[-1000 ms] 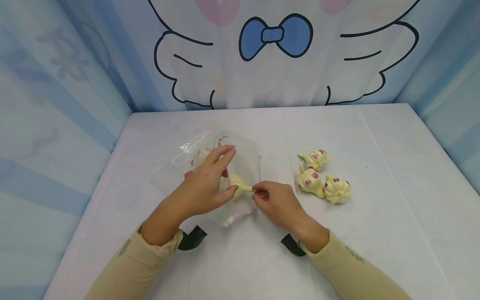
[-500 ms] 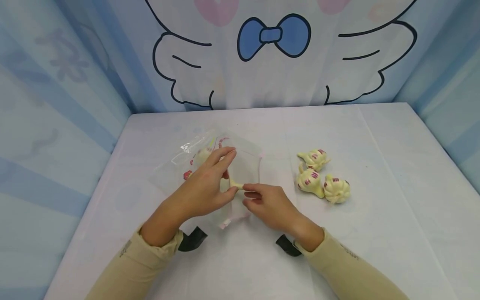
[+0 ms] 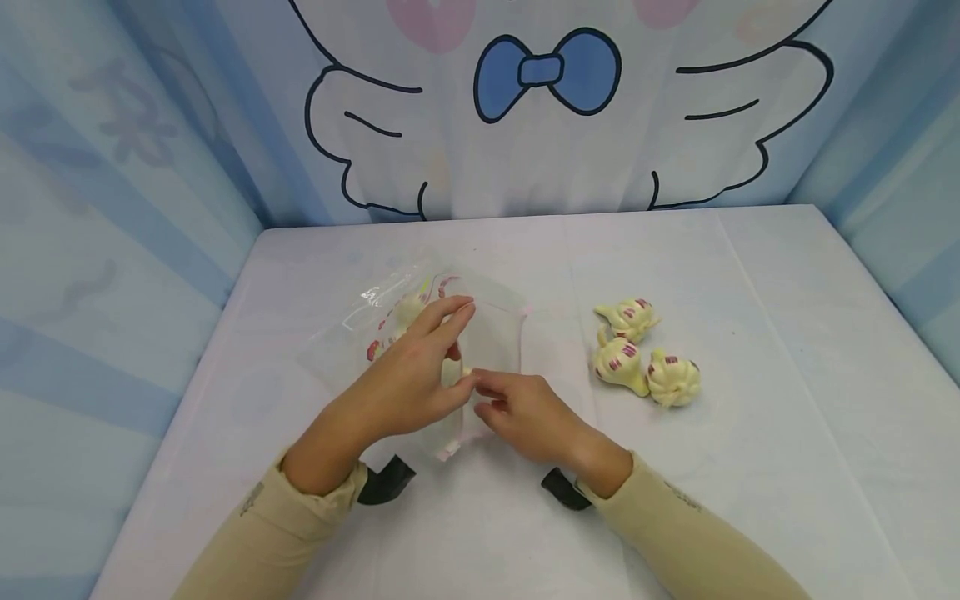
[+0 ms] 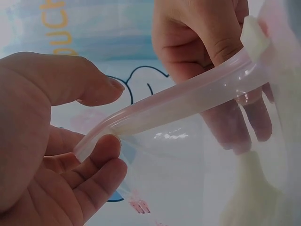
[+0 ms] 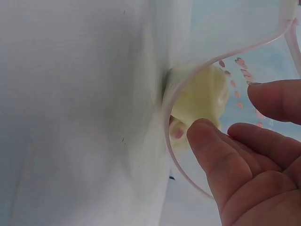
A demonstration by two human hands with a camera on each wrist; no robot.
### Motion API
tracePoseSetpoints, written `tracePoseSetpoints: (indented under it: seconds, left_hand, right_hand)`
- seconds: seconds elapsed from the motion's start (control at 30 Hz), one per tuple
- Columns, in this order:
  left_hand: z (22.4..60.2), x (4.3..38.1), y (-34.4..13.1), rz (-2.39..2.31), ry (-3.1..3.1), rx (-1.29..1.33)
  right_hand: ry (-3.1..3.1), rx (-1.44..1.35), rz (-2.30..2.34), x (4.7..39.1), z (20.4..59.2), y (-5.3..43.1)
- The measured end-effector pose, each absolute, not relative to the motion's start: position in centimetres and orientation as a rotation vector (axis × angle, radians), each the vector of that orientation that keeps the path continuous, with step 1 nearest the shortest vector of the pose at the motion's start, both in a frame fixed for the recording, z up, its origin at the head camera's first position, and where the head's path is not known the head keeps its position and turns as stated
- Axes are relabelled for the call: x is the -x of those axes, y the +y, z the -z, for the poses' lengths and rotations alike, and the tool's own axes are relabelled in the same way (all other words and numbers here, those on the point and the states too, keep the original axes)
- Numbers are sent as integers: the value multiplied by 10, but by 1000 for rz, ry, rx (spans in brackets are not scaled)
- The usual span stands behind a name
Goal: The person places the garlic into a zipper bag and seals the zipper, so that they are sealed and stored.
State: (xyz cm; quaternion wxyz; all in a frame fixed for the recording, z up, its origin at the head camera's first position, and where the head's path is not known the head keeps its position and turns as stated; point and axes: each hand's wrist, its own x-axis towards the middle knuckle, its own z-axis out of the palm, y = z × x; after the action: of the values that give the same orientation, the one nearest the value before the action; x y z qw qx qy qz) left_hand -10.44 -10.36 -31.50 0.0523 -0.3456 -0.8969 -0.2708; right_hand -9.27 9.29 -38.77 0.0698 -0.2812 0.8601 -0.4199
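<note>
A clear zip bag [image 3: 491, 329] with a pink rim [image 4: 188, 94] lies on the white table [image 3: 750, 275]. My left hand [image 3: 405, 383] pinches that rim between thumb and fingers [image 4: 94, 160] and holds the mouth up. My right hand [image 3: 525, 412] is at the mouth, its fingers loosely apart. A pale yellow toy garlic [image 5: 202, 96] sits just inside the rim [image 5: 165, 122], with the thumb tip [image 5: 207, 136] against it. Only its stem tip [image 3: 467, 372] shows in the head view. Another garlic [image 3: 405, 310] lies deeper in the bag.
Three more toy garlics [image 3: 630, 317] [image 3: 621, 362] [image 3: 673, 377] lie in a cluster to the right of my hands. Blue cloth walls with a cartoon print enclose the table on three sides. Black wrist straps [image 3: 382, 479] show under both sleeves.
My right hand has moved left toward the bag mouth, and the garlic it pinched by the stem has slid almost wholly inside. The left hand has kept its hold on the rim.
</note>
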Motion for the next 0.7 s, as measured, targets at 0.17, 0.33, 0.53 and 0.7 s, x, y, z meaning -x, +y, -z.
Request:
tracePoseSetpoints:
  seconds: [0.17,0.33,0.53,0.7]
  left_hand:
    - [316,105,-104,836,-2695,1076]
    - [316,105,-104,836,-2681,1093]
    - [315,104,-104,870,-2693,1100]
    - [314,103,-103,871,-2707,1100]
  right_hand:
    - [2586,894,1234,96,389,89]
    - [2583,892,1198,99,389,82]
    - [2595,978,1171,107,392,75]
    - [2627,1112,1167,112,396,70]
